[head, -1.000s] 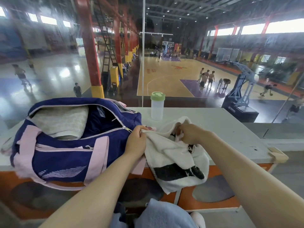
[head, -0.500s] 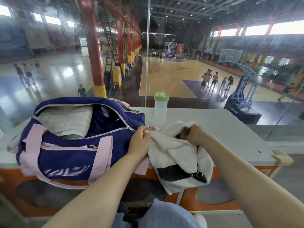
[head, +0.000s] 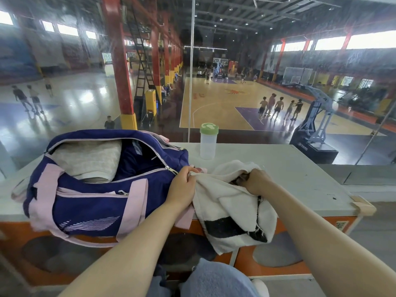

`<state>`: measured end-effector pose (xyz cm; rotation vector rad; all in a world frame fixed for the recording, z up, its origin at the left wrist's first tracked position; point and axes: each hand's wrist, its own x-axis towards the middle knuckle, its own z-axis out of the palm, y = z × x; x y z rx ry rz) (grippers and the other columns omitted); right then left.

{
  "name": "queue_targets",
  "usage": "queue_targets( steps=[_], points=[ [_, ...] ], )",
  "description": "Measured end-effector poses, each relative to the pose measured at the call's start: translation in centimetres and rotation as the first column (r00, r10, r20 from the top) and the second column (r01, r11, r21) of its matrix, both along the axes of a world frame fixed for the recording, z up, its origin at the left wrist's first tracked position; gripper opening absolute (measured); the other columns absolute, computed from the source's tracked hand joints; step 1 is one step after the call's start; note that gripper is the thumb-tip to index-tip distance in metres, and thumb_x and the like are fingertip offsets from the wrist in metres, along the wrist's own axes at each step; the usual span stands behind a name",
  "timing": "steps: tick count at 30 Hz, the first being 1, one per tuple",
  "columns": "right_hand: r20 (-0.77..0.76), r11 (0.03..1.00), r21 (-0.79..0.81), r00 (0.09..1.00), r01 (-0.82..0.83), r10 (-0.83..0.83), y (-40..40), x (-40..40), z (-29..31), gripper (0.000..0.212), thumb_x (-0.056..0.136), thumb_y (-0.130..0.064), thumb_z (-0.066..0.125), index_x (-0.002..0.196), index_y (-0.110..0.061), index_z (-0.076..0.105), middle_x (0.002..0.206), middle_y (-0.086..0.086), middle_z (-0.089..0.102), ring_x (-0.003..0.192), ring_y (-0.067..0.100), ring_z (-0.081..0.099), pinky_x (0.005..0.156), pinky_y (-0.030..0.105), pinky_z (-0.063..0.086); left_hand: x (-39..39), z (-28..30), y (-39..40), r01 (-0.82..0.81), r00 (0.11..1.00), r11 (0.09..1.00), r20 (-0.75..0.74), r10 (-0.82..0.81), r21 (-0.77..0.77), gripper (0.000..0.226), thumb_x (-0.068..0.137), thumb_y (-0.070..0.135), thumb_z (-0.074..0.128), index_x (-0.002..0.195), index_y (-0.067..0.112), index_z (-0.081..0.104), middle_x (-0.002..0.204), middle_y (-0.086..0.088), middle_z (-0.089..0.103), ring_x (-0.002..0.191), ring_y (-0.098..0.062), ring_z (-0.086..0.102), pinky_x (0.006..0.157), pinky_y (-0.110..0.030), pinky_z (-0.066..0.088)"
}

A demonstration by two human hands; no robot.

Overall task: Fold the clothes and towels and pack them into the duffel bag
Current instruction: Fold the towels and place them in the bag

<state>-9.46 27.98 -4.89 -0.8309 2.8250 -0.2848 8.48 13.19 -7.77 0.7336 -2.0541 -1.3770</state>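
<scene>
A navy duffel bag [head: 92,202] with pink straps lies unzipped on the left of the grey ledge [head: 300,179]. Inside it sits a folded light grey towel [head: 87,159]. A white towel with black patches [head: 231,206] hangs over the ledge's front edge, just right of the bag. My left hand [head: 184,187] pinches the towel's left top corner beside the bag's zipper end. My right hand [head: 255,181] grips a bunched part of the same towel's upper edge.
A clear bottle with a green lid [head: 208,144] stands at the back of the ledge against a glass pane. The ledge's right corner [head: 364,206] has a tan guard. My knee in blue jeans [head: 214,279] is below. A basketball hall lies beyond.
Both hands keep their hold on the white towel, which has barely shifted. The view has tilted slightly, so the bag and ledge sit a little further right in frame.
</scene>
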Motion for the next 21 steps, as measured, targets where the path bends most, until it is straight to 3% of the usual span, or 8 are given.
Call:
queue_targets(
  steps=[3,6,8,11,15,18,21],
  points=[
    [0.04,0.999,0.0,0.999,-0.037,0.037,0.7,-0.5,1.2,0.037,0.094,-0.049,0.049,0.101,-0.016,0.064,0.096,0.001,0.065,0.085,0.02,0.056,0.073,0.027,0.041,0.3,0.4,0.4,0.009,0.999,1.0,-0.036,-0.008,0.007,0.018,0.1,0.023,0.045,0.111,0.022,0.059,0.121,0.006,0.061,0.11,-0.012,0.056,0.089,-0.027,0.046],
    [0.15,0.992,-0.098,0.987,0.073,-0.058,2.2,-1.5,3.3,0.028,0.094,-0.034,0.055,0.089,-0.009,0.063,0.082,0.007,0.062,0.069,0.02,0.054,0.063,0.025,0.044,0.6,1.2,0.6,-0.002,0.997,1.0,-0.076,0.002,-0.003,0.017,0.1,0.021,0.044,0.109,0.023,0.058,0.108,0.009,0.063,0.101,-0.007,0.057,0.074,-0.018,0.043],
    [0.172,0.968,-0.175,0.974,0.181,-0.151,3.8,-2.1,5.4,0.022,0.09,-0.024,0.056,0.085,-0.003,0.062,0.081,0.015,0.06,0.067,0.025,0.054,0.062,0.03,0.047,0.8,2.0,0.6,-0.035,0.992,0.999,-0.12,0.035,0.002,0.016,0.1,0.022,0.045,0.108,0.025,0.058,0.105,0.009,0.064,0.1,-0.008,0.058,0.075,-0.021,0.045],
    [0.2,0.946,-0.231,0.962,0.229,-0.185,6.0,-2.4,9.0,0.014,0.094,-0.013,0.052,0.097,-0.003,0.062,0.088,0.015,0.065,0.071,0.027,0.063,0.064,0.027,0.05,1.0,3.4,0.4,-0.092,0.972,0.995,-0.214,0.096,0.029,0.015,0.099,0.024,0.047,0.109,0.027,0.058,0.105,0.009,0.064,0.1,-0.008,0.058,0.083,-0.029,0.047],
    [0.253,0.839,-0.433,0.937,0.331,-0.24,9.7,-2.7,13.4,0.016,0.09,0.004,0.042,0.085,0.0,0.057,0.071,0.016,0.061,0.042,0.021,0.057,0.035,0.022,0.046,1.3,6.2,0.5,-0.123,0.956,0.991,-0.275,0.104,-0.056,0.015,0.099,0.025,0.047,0.11,0.027,0.057,0.102,0.012,0.064,0.097,-0.005,0.058,0.076,-0.024,0.046],
    [0.167,0.822,-0.488,0.956,0.294,-0.242,10.8,-2.5,16.6,0.024,0.094,0.004,0.04,0.074,-0.002,0.053,0.061,0.015,0.058,0.034,0.017,0.056,0.036,0.02,0.047,1.5,8.9,0.6,-0.104,0.953,0.983,-0.297,0.055,-0.154,0.015,0.097,0.027,0.05,0.111,0.024,0.057,0.1,0.009,0.064,0.093,-0.007,0.059,0.076,-0.027,0.047],
    [0.082,0.766,-0.603,0.972,0.225,-0.221,11.6,-1.8,20.0,0.013,0.094,0.0,0.04,0.09,-0.01,0.047,0.065,0.018,0.059,0.045,0.024,0.057,0.046,0.03,0.053,1.4,12.5,0.1,-0.089,0.941,0.974,-0.338,0.013,-0.209,0.013,0.097,0.024,0.05,0.108,0.023,0.058,0.099,0.008,0.063,0.093,-0.013,0.06,0.079,-0.031,0.049]
  ],
)
